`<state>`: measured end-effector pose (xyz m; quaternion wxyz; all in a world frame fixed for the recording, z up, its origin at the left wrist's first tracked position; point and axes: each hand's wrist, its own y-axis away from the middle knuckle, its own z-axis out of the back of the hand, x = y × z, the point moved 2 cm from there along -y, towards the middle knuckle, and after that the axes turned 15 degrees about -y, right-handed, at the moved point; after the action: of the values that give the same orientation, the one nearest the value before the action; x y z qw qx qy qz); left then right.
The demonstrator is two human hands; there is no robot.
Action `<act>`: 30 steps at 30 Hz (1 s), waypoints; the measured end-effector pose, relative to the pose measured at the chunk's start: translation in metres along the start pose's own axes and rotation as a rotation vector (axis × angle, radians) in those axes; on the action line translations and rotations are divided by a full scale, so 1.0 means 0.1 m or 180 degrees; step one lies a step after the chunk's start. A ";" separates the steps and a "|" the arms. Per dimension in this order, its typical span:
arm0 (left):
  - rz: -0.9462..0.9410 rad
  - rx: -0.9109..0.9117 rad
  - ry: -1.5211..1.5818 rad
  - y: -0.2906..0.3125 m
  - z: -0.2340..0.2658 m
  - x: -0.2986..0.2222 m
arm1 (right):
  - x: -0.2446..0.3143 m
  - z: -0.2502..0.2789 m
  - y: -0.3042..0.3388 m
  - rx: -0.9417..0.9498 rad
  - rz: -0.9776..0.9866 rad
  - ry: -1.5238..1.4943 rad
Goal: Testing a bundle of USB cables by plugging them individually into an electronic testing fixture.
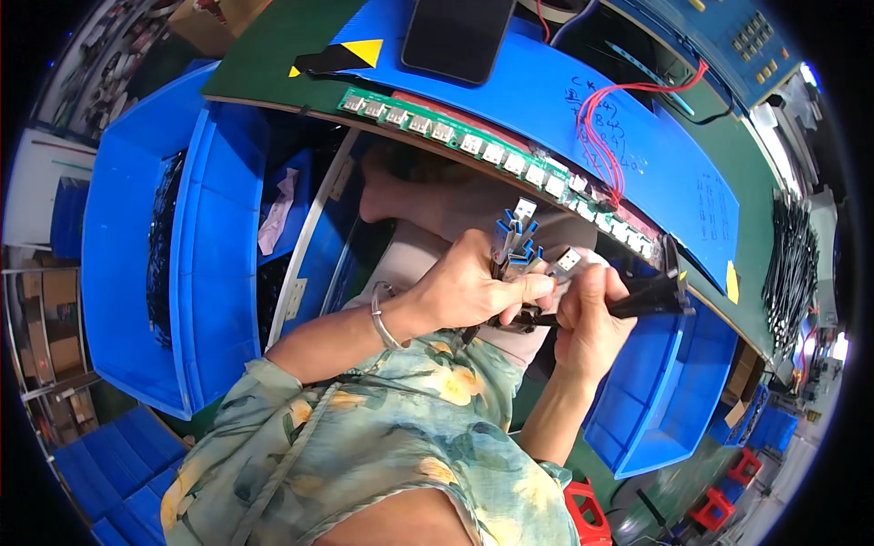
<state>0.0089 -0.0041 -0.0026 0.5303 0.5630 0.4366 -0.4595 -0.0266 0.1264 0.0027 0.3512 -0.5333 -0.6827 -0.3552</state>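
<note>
My left hand point(466, 284) is closed round a bunch of USB cables, their metal plugs point(519, 238) pointing up, several with blue inside. Close by, my right hand point(592, 323) grips black cables point(651, 298) that stick out to the right in a bundle. A single USB plug point(567, 262) stands between the two hands, its cable partly hidden by my fingers. Both hands are over my lap, just in front of the bench edge. Along that edge runs a green circuit board strip point(442, 130) with a row of metal USB sockets.
A black phone point(457, 38) lies on a blue sheet point(546, 100) with handwriting. Red wires point(590, 136) run to the board. Blue bins stand at left point(223, 246) and right point(637, 391). Black cables point(790, 273) are heaped at the bench's right end. Red stools point(715, 510) stand lower right.
</note>
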 end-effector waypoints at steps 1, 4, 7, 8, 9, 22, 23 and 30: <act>-0.0037 -0.0095 0.0207 0.00 0.01 -0.01 | 0.00 0.06 0.01 -0.0138 0.0084 -0.0019; -0.0116 -0.0121 0.0335 -0.03 0.05 0.00 | 0.03 0.20 0.15 -0.0129 -0.0153 0.0461; -0.0298 -0.0117 0.0505 -0.04 0.06 0.01 | 0.02 0.16 0.29 -0.0091 -0.0175 0.0344; -0.0137 -0.0180 0.0688 -0.04 0.07 -0.01 | 0.04 0.12 0.30 -0.0126 -0.0338 0.0335; 0.0021 -0.0243 0.0870 -0.03 0.09 -0.01 | 0.06 0.08 0.32 -0.0159 -0.0499 0.0326; 0.0027 -0.0242 0.0948 -0.05 0.19 0.01 | 0.03 0.04 0.49 0.0370 -0.1094 0.1503; 0.0051 -0.0265 0.0916 -0.06 0.20 0.01 | 0.06 0.12 0.51 0.0797 -0.1397 0.1769; -0.0026 -0.0232 0.0807 -0.14 0.23 0.01 | 0.34 0.93 0.66 0.1338 -0.0920 0.0843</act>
<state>-0.0058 -0.0260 -0.0071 0.4892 0.5952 0.5187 -0.3707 0.0222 0.2342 -0.0078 0.4859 -0.2950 -0.7585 -0.3188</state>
